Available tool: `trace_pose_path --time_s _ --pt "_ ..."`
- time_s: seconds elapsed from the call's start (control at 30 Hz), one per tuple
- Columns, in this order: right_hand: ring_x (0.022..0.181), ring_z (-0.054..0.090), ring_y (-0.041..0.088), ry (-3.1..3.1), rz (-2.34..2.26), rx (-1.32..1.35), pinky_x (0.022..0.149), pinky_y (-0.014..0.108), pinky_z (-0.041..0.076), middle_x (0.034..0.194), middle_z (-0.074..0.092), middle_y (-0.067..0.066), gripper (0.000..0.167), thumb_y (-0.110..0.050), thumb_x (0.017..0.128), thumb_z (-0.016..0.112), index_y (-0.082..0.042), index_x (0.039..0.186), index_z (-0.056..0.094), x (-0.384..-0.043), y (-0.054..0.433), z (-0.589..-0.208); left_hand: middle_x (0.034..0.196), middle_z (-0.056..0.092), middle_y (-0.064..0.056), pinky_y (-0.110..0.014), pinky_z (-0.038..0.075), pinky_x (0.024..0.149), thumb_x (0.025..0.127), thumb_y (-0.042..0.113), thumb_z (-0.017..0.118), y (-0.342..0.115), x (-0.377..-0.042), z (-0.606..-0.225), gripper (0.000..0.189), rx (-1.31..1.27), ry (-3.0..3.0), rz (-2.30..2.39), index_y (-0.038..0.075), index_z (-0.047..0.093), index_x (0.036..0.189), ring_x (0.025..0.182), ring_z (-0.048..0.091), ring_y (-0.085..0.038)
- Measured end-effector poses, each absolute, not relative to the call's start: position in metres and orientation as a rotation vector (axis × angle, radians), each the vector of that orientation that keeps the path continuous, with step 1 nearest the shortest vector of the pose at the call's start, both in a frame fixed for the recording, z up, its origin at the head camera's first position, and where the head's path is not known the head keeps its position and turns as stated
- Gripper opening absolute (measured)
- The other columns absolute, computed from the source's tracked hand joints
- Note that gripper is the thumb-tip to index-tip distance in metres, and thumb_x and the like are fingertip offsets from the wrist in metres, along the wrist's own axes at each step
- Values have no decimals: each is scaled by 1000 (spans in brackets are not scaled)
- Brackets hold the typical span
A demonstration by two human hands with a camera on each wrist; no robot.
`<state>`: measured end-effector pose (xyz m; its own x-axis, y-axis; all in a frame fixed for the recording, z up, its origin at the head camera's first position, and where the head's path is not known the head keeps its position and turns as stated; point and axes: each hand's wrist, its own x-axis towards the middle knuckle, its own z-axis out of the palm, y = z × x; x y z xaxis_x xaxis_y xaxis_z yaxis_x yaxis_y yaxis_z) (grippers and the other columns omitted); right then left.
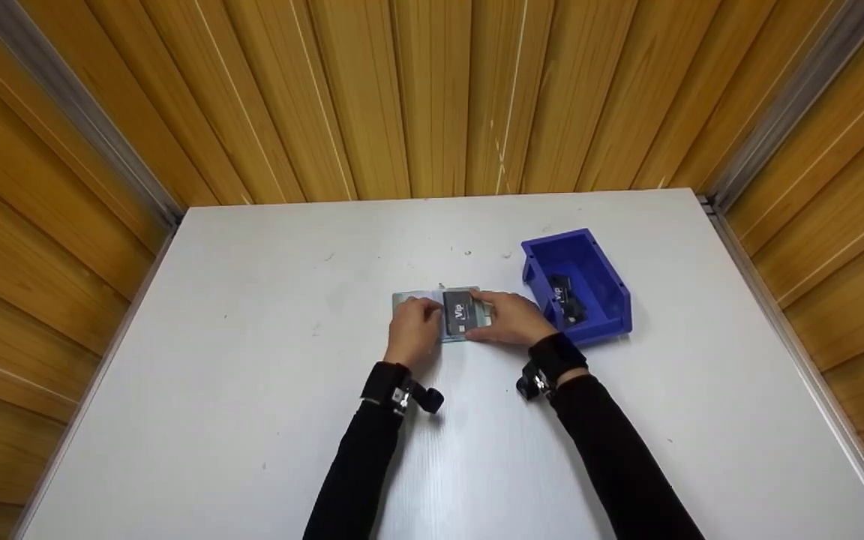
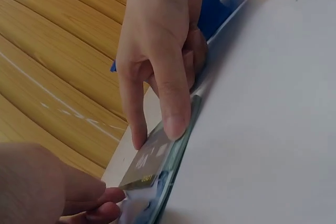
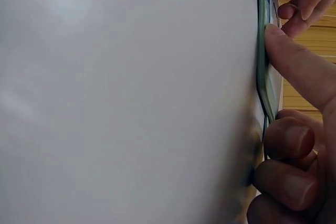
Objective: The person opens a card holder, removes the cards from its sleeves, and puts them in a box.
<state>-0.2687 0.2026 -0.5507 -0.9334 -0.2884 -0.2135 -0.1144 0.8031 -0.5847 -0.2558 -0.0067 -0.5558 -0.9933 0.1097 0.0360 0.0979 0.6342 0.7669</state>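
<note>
A pale green card holder (image 1: 430, 297) lies spread on the white table, with clear and bluish leaves. On its right half rests a dark grey card (image 1: 459, 313) printed "Vip". My right hand (image 1: 514, 319) spans this card from the right, thumb on the near edge and index finger on the far edge, pinching it. The other right fingers curl under the palm. My left hand (image 1: 413, 330) is over the holder's left half, its thumb and finger brought together at a leaf beside the card's left end. In the left wrist view those fingertips (image 2: 113, 195) meet at the card's corner.
To the right stands a blue open bin (image 1: 604, 292), with a few more dark cards (image 1: 563, 296) inside. It is close beyond my right wrist. Wood-patterned panels (image 1: 432, 97) rise behind the white table (image 1: 252, 375) and at both sides.
</note>
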Motion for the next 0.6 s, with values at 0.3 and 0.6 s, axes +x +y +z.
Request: trace_pose_path --time_s 0.3,0.6 --pt "107 63 29 2689 -866 -315 101 49 49 124 71 17 90 -45 81 87 -18 156 47 -268 202 -551 108 77 -14 -38 54 87 99 19 61 4 -259 -549 28 -20 2633 1420 1 77 113 99 68 -26" --pt "104 61 28 2697 -860 -280 102 49 49 108 70 13 89 -44 80 88 -20 156 48 -267 201 -551 109 78 -15 -43 55 93 96 11 61 2 -259 -554 26 -14 2768 1406 1 78 113 105 71 -30"
